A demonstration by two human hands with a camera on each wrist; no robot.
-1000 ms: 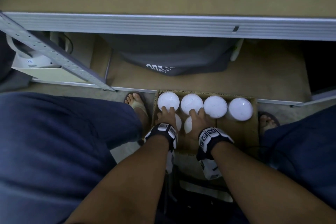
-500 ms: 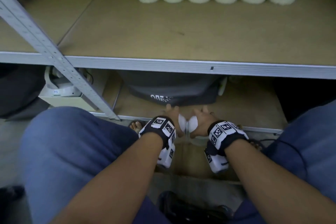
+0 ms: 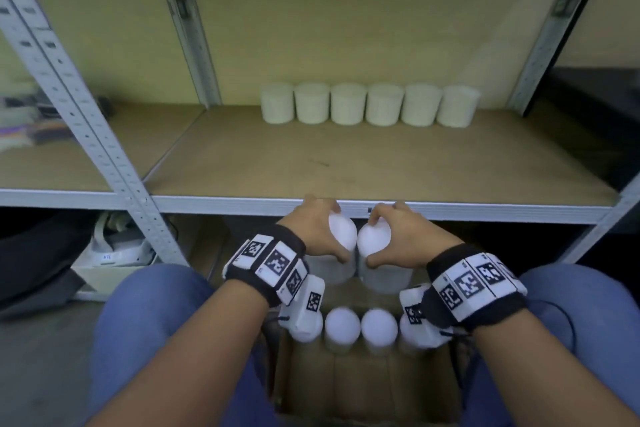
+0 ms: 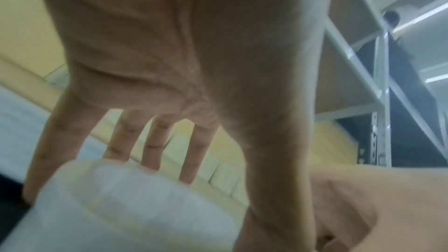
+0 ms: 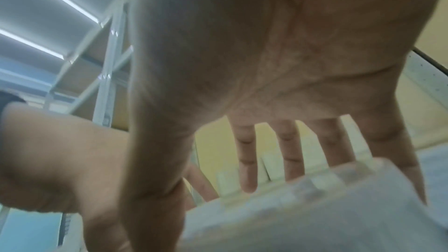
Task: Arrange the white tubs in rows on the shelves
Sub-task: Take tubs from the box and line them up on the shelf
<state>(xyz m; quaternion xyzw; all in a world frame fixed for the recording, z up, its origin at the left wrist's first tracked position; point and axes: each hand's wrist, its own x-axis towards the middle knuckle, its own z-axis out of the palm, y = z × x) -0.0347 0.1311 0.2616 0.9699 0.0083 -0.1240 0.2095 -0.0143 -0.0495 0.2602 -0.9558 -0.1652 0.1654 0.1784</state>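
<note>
My left hand (image 3: pixel 317 230) grips one white tub (image 3: pixel 341 236) from above by its lid, and my right hand (image 3: pixel 398 236) grips a second white tub (image 3: pixel 375 239) the same way. Both tubs hang side by side just in front of the shelf's front edge (image 3: pixel 450 213). In the left wrist view the fingers (image 4: pixel 155 141) reach over the tub's lid (image 4: pixel 126 208); the right wrist view shows the same on its tub (image 5: pixel 315 217). A row of several white tubs (image 3: pixel 367 104) stands at the back of the wooden shelf (image 3: pixel 311 156). More tubs (image 3: pixel 360 326) sit in a cardboard box (image 3: pixel 363 385) below.
Grey perforated uprights (image 3: pixel 86 114) frame the shelf bay. A beige box with a white item (image 3: pixel 110 253) and dark bags sit on the lower shelf at left. My knees in blue trousers (image 3: pixel 149 322) flank the cardboard box.
Both hands have lifted a tub each out of the cardboard box, up to the level of the shelf's front edge. My view has tilted up to show the shelf.
</note>
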